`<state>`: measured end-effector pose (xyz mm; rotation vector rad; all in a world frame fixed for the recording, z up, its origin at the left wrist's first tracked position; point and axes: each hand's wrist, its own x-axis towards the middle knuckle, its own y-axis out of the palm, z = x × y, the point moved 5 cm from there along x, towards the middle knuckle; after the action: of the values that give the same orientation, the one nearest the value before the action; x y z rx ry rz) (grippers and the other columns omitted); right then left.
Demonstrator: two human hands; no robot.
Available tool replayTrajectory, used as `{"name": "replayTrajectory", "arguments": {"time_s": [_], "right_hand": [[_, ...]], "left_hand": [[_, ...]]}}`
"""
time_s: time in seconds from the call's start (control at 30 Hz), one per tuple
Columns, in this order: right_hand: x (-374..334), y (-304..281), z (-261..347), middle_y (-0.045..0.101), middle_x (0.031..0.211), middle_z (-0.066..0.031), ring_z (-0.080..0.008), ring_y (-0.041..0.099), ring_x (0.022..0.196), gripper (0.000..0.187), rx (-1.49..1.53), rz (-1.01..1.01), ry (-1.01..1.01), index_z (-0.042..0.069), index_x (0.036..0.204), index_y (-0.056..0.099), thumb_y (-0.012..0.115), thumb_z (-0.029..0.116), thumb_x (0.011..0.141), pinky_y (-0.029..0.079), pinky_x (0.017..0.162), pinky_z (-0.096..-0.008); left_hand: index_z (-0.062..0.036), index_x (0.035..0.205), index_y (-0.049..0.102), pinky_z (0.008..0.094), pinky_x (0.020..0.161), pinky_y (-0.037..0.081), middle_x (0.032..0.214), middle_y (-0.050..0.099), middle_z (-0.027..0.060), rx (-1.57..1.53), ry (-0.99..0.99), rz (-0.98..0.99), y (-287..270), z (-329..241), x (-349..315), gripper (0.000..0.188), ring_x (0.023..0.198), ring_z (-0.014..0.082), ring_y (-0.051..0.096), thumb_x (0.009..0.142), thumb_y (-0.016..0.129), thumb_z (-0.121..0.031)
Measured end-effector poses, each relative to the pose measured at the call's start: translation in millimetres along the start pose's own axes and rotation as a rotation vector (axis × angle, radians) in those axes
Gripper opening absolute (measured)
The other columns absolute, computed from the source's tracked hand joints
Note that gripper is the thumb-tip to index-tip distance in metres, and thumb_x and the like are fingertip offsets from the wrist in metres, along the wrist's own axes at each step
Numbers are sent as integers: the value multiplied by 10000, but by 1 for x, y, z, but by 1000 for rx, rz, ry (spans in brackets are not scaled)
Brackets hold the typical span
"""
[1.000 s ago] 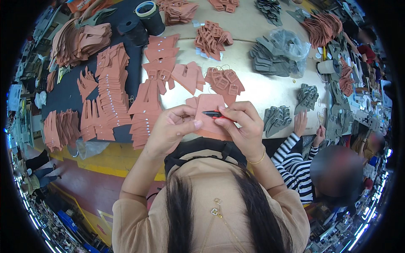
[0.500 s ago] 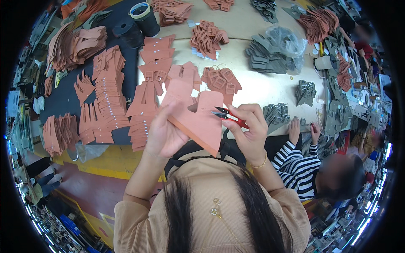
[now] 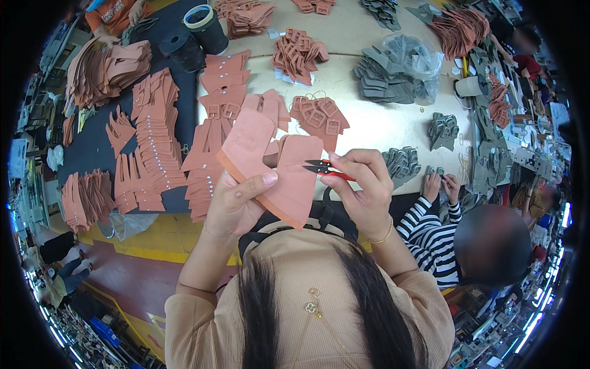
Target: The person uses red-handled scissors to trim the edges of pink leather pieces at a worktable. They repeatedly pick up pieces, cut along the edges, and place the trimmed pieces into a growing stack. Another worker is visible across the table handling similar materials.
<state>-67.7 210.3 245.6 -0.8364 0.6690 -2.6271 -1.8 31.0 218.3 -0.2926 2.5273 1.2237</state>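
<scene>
Held up before my chest is a salmon-coloured leather piece (image 3: 295,190), a two-armed cut shape with an orange lower edge and a row of stitching on each arm. My left hand (image 3: 236,206) grips its left lower part, thumb on top and fingers beneath. In my right hand (image 3: 362,178) are red-handled thread snips (image 3: 321,166), pinched between thumb and fingers. Their dark blades are parted and lie over the stitching on the right arm of the piece. Beyond it on the table are salmon straps with buckles (image 3: 321,117).
Stacks of salmon pieces (image 3: 157,132) cover the dark mat at left, near black thread cones (image 3: 206,31). Grey pieces (image 3: 384,77) lie under a clear plastic bag. At right, a co-worker in a striped sleeve (image 3: 427,237) handles grey parts. Another person's hand (image 3: 136,11) shows far left.
The leather piece has turned and lies flatter, its left arm now showing stitching. My left thumb has come down onto it. The snips have shifted slightly left, blades across the right stitching.
</scene>
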Motion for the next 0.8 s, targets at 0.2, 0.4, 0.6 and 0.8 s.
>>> {"name": "replayTrajectory", "arguments": {"time_s": [0.2, 0.4, 0.6, 0.8], "right_hand": [[1, 0, 1, 578, 841, -53, -152, 554, 642, 292, 17, -6, -54, 31, 937, 693, 806, 79, 673, 447, 540, -279], [3, 1, -3, 596, 872, -84, -170, 590, 745, 290, 112, 38, 60, -3, 950, 691, 799, 30, 683, 500, 622, -258], [7, 0, 4, 600, 888, -82, -165, 594, 767, 368, 0, 33, -34, 13, 1007, 699, 818, 66, 663, 502, 635, -256], [13, 4, 6, 588, 855, -58, -159, 569, 684, 369, 42, 13, -38, 43, 978, 705, 827, 131, 642, 469, 565, -270]], "left_hand": [[34, 1331, 337, 408, 947, 505, 1236, 525, 190, 4, 9, 23, 2, -1, -2, 526, 1140, 277, 571, 859, 569, 29], [39, 1323, 348, 393, 938, 508, 1223, 534, 172, 23, 22, -12, 3, -1, 1, 513, 1130, 248, 574, 861, 571, 27], [22, 1295, 388, 376, 929, 511, 1209, 549, 144, 92, 107, -38, 7, -6, 1, 479, 1121, 232, 576, 855, 572, 69], [17, 1281, 400, 355, 910, 517, 1185, 559, 135, 106, 104, -43, 13, -5, -1, 473, 1091, 221, 590, 850, 587, 74]]}}
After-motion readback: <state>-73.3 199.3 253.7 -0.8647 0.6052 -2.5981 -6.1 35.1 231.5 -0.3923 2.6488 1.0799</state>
